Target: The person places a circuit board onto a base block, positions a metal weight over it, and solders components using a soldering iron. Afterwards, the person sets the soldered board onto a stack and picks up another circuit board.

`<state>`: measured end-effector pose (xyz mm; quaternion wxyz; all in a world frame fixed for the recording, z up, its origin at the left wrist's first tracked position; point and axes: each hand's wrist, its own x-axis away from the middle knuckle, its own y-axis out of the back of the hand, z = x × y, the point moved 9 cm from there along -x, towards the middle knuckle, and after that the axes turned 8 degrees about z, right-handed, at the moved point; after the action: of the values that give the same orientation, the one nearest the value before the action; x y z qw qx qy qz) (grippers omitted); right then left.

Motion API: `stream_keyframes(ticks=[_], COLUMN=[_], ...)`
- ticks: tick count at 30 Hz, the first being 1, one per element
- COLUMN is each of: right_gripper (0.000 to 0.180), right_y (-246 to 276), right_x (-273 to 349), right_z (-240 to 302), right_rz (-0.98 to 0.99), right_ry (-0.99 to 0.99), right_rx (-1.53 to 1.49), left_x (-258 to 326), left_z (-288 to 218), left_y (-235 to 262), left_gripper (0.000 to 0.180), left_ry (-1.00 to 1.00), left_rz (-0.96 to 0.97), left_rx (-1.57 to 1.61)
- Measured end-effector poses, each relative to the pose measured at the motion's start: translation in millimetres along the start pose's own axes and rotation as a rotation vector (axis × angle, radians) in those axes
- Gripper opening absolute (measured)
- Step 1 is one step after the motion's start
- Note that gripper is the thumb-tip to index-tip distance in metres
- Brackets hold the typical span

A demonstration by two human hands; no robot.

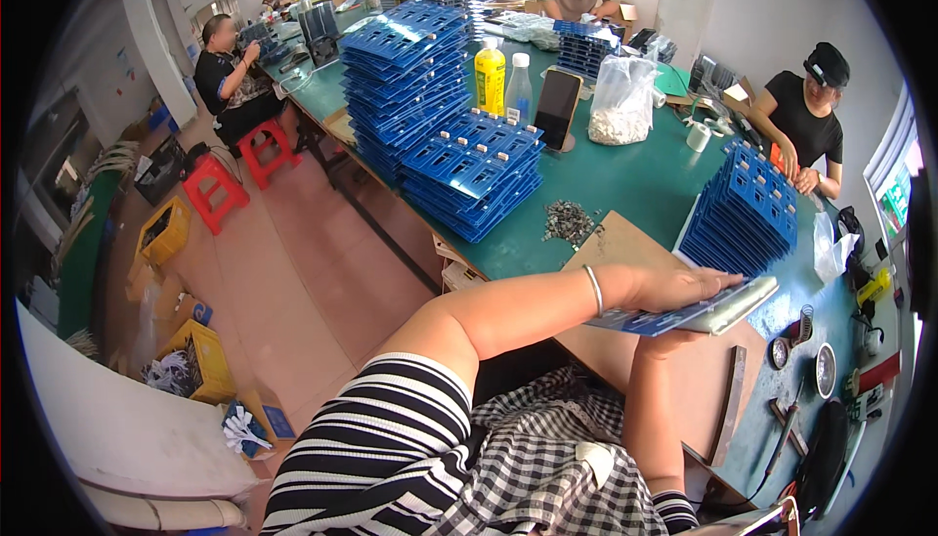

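**Left hand [674,287] above, right hand [669,343] below the blue panel [637,321]**

The left hand lies flat, its fingers stretched; the right supports from underneath, but its fingers are hidden, so I cannot tell their grip. A pale slab [735,307] shows at the panel's right end. The step seems to be steadying both pieces; the next move probably calls for keeping them level. Just beyond, a blue stack [738,218] limits room; nearer, brown board [689,380] offers space until the dark bar [728,404].
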<state>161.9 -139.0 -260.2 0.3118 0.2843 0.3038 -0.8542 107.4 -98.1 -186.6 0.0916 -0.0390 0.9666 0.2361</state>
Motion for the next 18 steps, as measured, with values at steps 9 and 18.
stream_keyframes(ticks=[9, 18], right_gripper=[0.066, 0.072], right_y=[54, 154], right_x=[41, 119], right_z=[-6, 87], right_rz=[0.309, 0.556], right_ry=[-0.193, -0.817], right_rx=[-0.005, 0.033], left_x=[-3, 12], left_z=[6, 10], left_y=[-39, -111], left_gripper=[0.060, 0.047], left_ry=[-0.074, 0.207], left_rz=[0.015, 0.246], left_rx=[-0.165, -0.534])
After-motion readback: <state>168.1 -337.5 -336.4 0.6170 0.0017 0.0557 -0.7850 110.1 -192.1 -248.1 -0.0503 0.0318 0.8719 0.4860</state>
